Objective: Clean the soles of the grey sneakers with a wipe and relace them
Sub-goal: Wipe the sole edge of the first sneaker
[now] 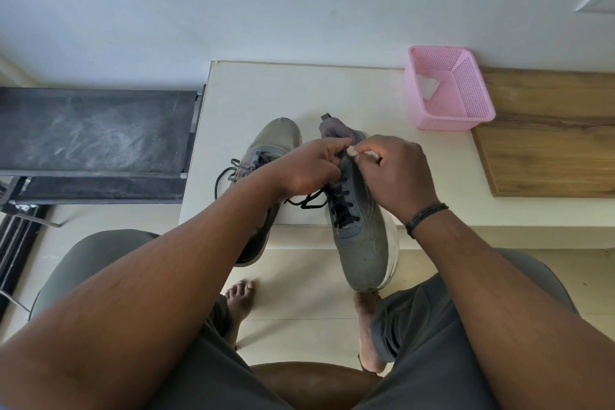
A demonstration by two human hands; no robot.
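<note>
Two grey sneakers lie on a low white table (253, 93). The right sneaker (364, 243) points its toe toward me and overhangs the table's front edge; its black lace (309, 201) runs through the eyelets with a loose loop trailing left. My left hand (311, 168) and my right hand (394, 176) meet at its upper eyelets, fingers curled and pinching the lace near the tongue. The lace ends are hidden by my fingers. The left sneaker (266, 156) lies beside it under my left forearm, laces loose.
A pink plastic basket (466, 110) with a crumpled white wipe (427, 86) inside stands at the table's back right. A wooden board (549, 143) lies to the right. A dark rack (93, 130) stands to the left. My bare feet rest on the floor below.
</note>
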